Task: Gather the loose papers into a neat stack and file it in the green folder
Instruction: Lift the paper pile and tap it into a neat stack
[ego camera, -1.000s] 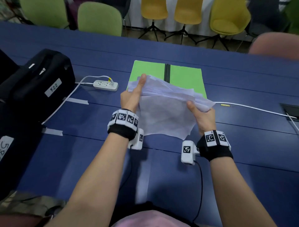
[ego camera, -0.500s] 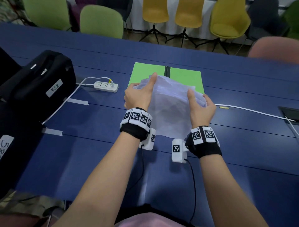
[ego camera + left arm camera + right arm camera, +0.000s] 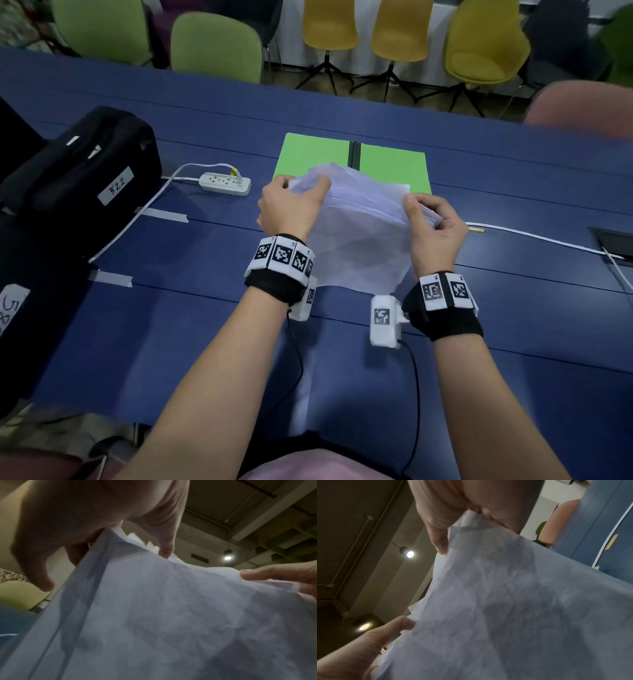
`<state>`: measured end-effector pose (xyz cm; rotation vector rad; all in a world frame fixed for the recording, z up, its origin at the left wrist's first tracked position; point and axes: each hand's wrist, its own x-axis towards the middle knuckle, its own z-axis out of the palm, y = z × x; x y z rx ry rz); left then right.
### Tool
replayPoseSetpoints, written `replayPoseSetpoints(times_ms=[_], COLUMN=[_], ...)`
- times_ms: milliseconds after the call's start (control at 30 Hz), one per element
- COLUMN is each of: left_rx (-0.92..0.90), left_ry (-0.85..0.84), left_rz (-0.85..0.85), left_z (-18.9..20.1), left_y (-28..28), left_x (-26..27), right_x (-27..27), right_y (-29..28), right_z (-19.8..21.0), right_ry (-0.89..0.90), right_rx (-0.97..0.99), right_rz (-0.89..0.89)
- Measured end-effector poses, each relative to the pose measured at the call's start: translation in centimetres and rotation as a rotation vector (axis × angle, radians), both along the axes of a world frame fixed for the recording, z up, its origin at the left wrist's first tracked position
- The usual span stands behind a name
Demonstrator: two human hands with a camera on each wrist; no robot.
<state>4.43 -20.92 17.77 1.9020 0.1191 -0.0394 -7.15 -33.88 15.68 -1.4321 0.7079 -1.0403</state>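
Papers [image 3: 359, 233] — upright between both gripping hands [image 3: 363, 214]

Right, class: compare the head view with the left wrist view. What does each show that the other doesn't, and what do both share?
Head view only: the green folder lying open on the blue table, a power strip and a black bag.
Left wrist view only: a lit ceiling lamp, and the papers' staggered corners.
Both: the papers, with the left hand and right hand holding opposite edges.

Thin, creased white papers [image 3: 356, 233], matt green card-like folder [image 3: 394, 168], smooth matt blue table [image 3: 205, 325], perhaps laminate.
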Motion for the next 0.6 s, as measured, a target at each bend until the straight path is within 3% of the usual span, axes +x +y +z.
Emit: replayPoseSetpoints(times_ms=[267,433,600], left_rx=[-0.060,0.032,-0.092], left_ry=[-0.039,-0.052,-0.149], left_rz=[-0.022,0.002,-0.065], left_z=[0.5,0.2,-0.9], left_y=[0.1,-0.4,0.1], left_x=[-0.5,-0.5,0.7], right_x=[0.2,0.6,-0.1], right_y=[-0.1,0.1,-1.0], right_z=[0.5,0.1,-0.6], right_ry=[-0.004,0.021,-0.047], right_rx=[-0.018,-0.058,0.026], right_rz=[0.014,0.059,-0.003])
